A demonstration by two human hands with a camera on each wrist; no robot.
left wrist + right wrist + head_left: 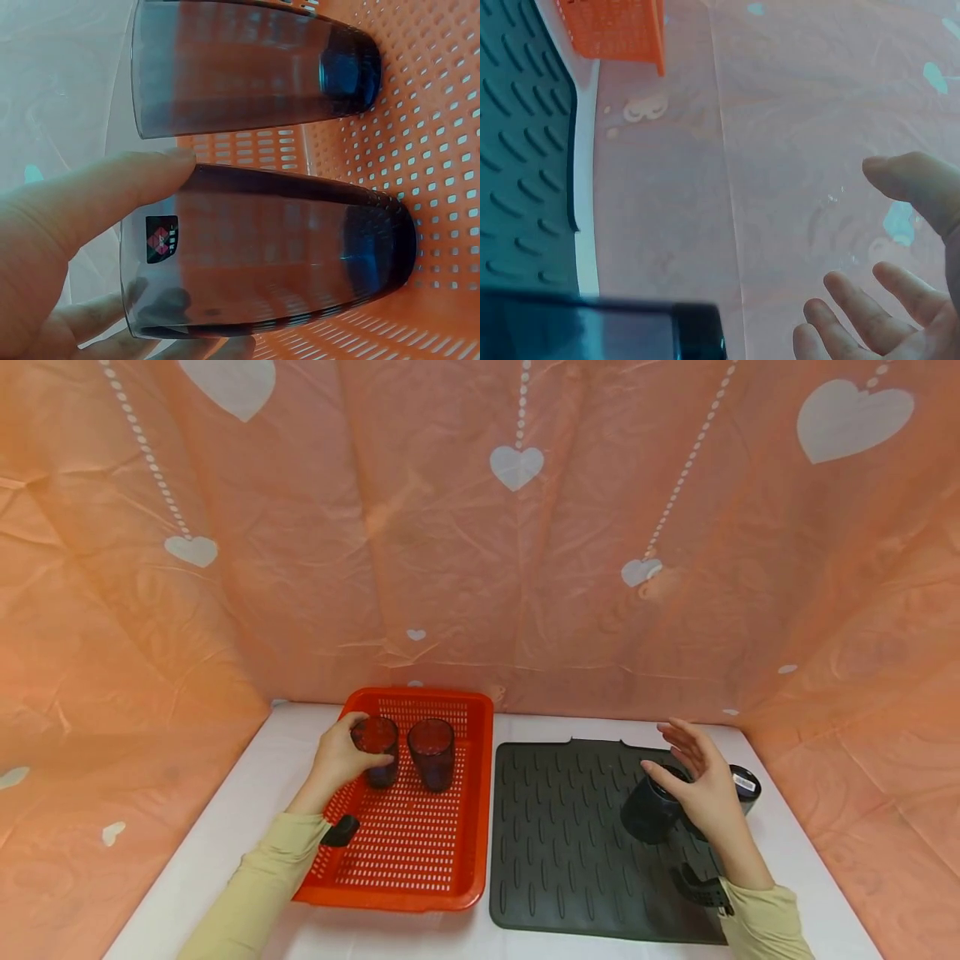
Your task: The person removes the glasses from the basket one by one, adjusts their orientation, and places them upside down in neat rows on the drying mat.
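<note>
Inside the red basket (472, 827), my left hand (341, 762) holds a dark tinted drinking glass (262, 259) near its rim. The thumb lies along one side and the fingers are on the other. A small label is stuck on this glass. A second tinted glass (435, 768) stands upright beside it in the basket. My right hand (708, 789) is over the dark mat with its fingers apart and nothing between them. Close by it are a dark glass (647, 817) on the mat and another dark glass (746, 787) with a white label, partly hidden by the hand.
The ribbed dark mat (562, 843) lies right of the basket on a white table (300, 735). A pinkish-orange sheet (450, 568) with white hearts hangs behind and at both sides. A dark glassy edge (697, 334) crosses the bottom of the right wrist view.
</note>
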